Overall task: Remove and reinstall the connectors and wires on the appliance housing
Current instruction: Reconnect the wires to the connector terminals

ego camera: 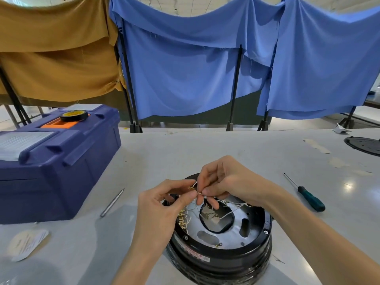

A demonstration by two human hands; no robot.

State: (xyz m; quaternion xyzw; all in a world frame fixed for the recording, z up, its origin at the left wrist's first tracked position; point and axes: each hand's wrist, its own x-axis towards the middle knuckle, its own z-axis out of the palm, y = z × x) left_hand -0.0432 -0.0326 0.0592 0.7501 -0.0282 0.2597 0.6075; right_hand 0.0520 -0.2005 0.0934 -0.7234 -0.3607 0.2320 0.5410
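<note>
A pale grey bench [236,149] carries a round black appliance housing [222,251] at its near edge, a blue toolbox [57,167] at left, a metal rod [112,202], a paper label [26,243], a green-handled screwdriver [308,197] and a black disc [364,145] at right.

A pale grey table [205,149] fills the lower half of the frame, its glossy top catching soft glare spots near the right edge and lower left. Behind its far edge, across the upper half, cloth hangs over black metal stands [235,87]: a mustard-brown sheet [55,58] in the upper left and blue sheets [185,68] from the centre to the upper right, sagging in folds. A dark green backing [242,108] shows beneath the blue cloth, and a strip of tiled ceiling [185,5] is just visible at the top centre.
</note>
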